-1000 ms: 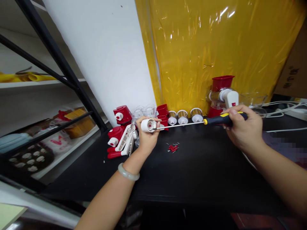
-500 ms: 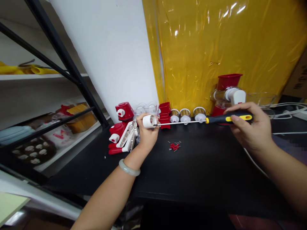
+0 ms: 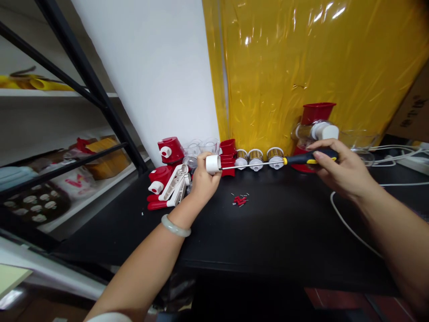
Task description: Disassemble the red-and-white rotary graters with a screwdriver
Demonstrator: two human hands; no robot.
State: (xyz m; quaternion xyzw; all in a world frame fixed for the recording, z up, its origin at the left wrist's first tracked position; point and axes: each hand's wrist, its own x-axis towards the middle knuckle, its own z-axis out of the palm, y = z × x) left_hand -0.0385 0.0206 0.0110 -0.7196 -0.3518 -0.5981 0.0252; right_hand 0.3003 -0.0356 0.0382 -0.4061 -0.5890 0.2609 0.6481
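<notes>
My left hand (image 3: 204,181) is closed around a white plastic cylindrical part (image 3: 212,164), held up above the black table. In my right hand (image 3: 342,167) is a screwdriver (image 3: 303,158) with a black and yellow handle, gripped between thumb and fingers. Its long metal shaft runs level to the left, and the tip meets the open end of the white part; whether it touches a screw inside is hidden. Below the shaft, a small pile of red pieces and screws (image 3: 240,201) lies on the table.
Behind my left hand stand red housings (image 3: 170,150) and white-and-red crank handles (image 3: 174,185). Several metal grater drums (image 3: 255,158) line the back beside red pieces (image 3: 228,152). An assembled red grater (image 3: 317,114) stands back right, near white cables (image 3: 351,228). A shelf rack (image 3: 80,67) is at left.
The white part has turned so that its side shows more and its opening less. My right hand and the screwdriver have shifted slightly left and up in view, with the camera also moving.
</notes>
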